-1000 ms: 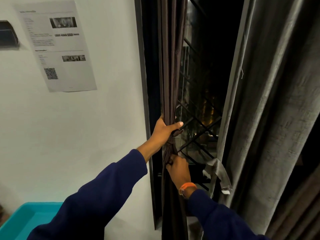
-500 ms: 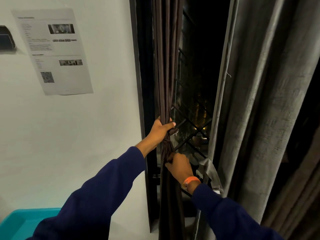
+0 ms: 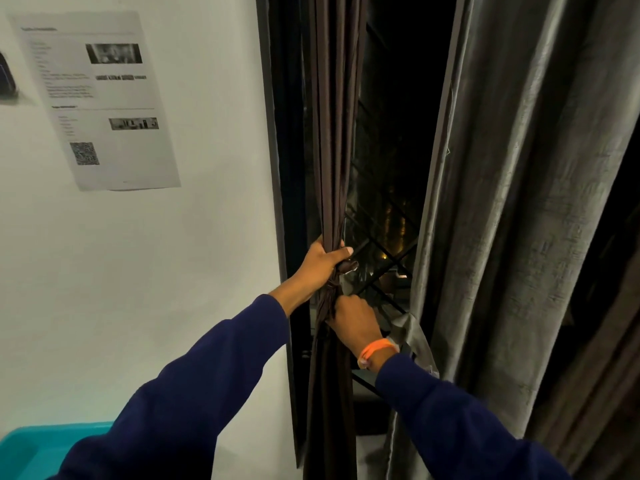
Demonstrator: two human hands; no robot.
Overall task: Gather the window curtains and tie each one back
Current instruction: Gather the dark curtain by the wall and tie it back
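A dark brown curtain (image 3: 334, 133) hangs gathered into a narrow bundle at the window's left edge. My left hand (image 3: 320, 263) grips the bundle from the left, thumb across its front. Just below, my right hand (image 3: 355, 320) pinches the brown tie (image 3: 333, 289) wrapped around the bundle; an orange band circles that wrist. A grey curtain (image 3: 519, 202) hangs loose on the right, with a grey tie strip (image 3: 414, 336) dangling at its inner edge beside my right wrist.
A dark window with a diagonal metal grille (image 3: 384, 244) shows between the curtains. A printed sheet (image 3: 100, 98) is stuck on the white wall at left. A turquoise tub (image 3: 41, 448) sits at the bottom left.
The view has shifted slightly, and both hands stay on the brown bundle. My right hand has worked a little at the tie below my left hand.
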